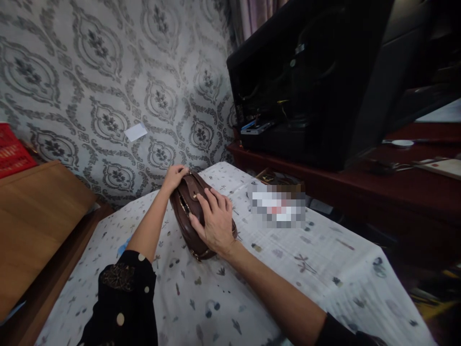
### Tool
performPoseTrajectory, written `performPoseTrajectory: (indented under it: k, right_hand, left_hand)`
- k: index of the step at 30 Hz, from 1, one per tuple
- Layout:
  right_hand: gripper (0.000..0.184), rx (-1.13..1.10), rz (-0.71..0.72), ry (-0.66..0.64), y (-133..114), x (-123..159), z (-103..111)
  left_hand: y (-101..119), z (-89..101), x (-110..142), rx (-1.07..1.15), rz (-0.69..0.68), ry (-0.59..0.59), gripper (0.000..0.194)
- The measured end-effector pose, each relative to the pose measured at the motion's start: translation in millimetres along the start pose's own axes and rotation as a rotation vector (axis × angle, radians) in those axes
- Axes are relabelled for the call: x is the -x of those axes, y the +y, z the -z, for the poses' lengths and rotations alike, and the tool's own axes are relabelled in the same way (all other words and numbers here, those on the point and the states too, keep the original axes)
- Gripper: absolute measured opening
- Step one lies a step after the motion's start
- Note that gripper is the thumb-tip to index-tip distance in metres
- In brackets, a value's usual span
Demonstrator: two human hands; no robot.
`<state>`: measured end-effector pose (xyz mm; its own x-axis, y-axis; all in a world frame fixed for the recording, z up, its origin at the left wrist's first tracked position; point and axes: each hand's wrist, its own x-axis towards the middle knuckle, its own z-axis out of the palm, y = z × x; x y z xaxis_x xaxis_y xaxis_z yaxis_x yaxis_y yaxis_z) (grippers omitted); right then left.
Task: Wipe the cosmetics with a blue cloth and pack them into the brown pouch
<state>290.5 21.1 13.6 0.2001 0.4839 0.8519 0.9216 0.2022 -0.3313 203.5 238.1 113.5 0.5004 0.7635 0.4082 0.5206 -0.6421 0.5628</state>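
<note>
A dark brown leather bag (187, 218) with gold fittings lies on a white patterned cloth (273, 269) over a table. My left hand (175, 176) is closed round the bag's far end. My right hand (214, 220) lies on top of the bag's near side, fingers spread and pressed flat on the leather. Both forearms reach in from the bottom, the left in a black dotted sleeve.
A wooden board or desk (36, 216) stands at the left, with a red crate (12, 151) behind it. A black cabinet (309, 81) sits on a dark red shelf (378, 187) at the right. Patterned wallpaper (108, 72) covers the back wall.
</note>
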Motion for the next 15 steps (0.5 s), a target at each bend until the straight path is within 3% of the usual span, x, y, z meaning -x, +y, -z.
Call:
performPoseTrajectory:
  k: [4,9,15]
  right_hand:
    - [0.046,0.007,-0.005,0.0,0.7,-0.2,-0.3]
    - [0.044,-0.005,0.015,0.046,1.6,0.0,-1.9]
    - [0.044,-0.007,0.022,0.063,2.2,1.1,-4.0]
  left_hand:
    - [-5.2,11.1,8.8,0.093,0.013,0.012,0.025]
    - [-24.1,31.0,25.8,0.145,0.077,0.087,0.035]
    - [-46.3,32.3,30.7,0.093,0.138,0.137,0.033]
